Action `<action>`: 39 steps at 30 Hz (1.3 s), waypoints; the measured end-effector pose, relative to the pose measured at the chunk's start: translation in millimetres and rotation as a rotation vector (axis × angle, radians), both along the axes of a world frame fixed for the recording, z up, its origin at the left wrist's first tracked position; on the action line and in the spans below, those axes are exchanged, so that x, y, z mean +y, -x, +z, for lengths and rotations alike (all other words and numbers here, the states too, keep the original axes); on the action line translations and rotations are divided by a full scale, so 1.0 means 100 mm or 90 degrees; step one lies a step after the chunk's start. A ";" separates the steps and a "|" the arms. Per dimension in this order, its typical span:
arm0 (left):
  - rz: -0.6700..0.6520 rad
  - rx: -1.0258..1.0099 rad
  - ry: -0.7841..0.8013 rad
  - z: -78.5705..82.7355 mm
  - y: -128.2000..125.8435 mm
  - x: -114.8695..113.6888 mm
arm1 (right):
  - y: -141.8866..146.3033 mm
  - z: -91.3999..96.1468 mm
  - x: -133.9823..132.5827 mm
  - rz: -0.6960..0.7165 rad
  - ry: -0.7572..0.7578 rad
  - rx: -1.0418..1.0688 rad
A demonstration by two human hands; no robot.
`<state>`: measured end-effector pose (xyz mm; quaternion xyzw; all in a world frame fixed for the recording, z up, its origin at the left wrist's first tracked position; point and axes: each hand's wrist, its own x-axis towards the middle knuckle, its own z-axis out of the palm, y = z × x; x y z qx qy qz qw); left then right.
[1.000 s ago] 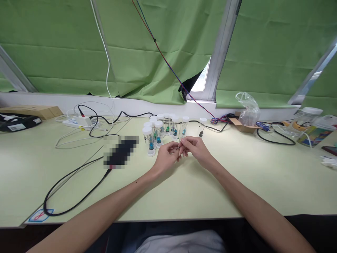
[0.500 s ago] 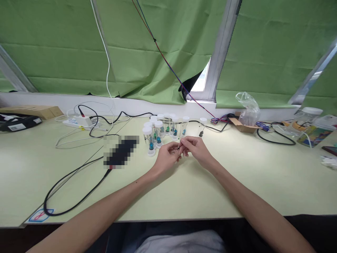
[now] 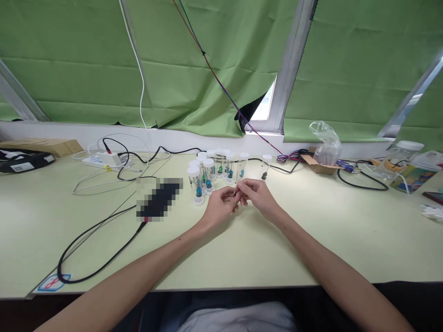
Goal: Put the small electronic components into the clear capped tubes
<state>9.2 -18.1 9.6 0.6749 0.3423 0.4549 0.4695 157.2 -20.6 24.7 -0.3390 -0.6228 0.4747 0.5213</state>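
Observation:
My left hand [image 3: 218,205] and my right hand [image 3: 256,192] meet over the middle of the table, fingertips pressed together. Between them shows a tiny dark bit, too small and too covered by the fingers to name. Just beyond and to the left stand several clear tubes with white caps, the nearest tube [image 3: 195,184] holding a small blue-green piece. Another clear tube [image 3: 244,161] rises right behind my fingers. Apart from the cluster, a white-capped tube [image 3: 266,163] with a dark piece stands behind my right hand.
At the left a blurred black device [image 3: 161,200] lies with a looping black cable [image 3: 88,279]. A white power strip [image 3: 109,160] is farther back. Along the right are a small cardboard box [image 3: 321,168] with a plastic bag [image 3: 325,140] and a clear jug [image 3: 394,161].

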 end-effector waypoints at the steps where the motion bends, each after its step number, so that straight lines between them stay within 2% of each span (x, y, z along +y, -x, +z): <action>1: 0.001 0.002 -0.001 0.00 0.00 0.00 | 0.00 0.00 0.00 0.000 0.001 0.000; 11: -0.001 0.024 -0.025 -0.03 0.01 0.01 | 0.00 0.00 0.00 -0.003 0.007 -0.007; 24: 0.004 -0.016 0.000 0.00 -0.02 -0.02 | 0.00 -0.01 0.00 -0.015 -0.022 0.002; 33: 0.090 -0.014 0.032 -0.05 0.01 0.06 | -0.02 -0.03 0.02 -0.147 -0.116 -0.033; 39: 0.109 -0.089 0.096 -0.05 0.03 0.13 | -0.03 -0.02 0.01 -0.167 -0.119 -0.055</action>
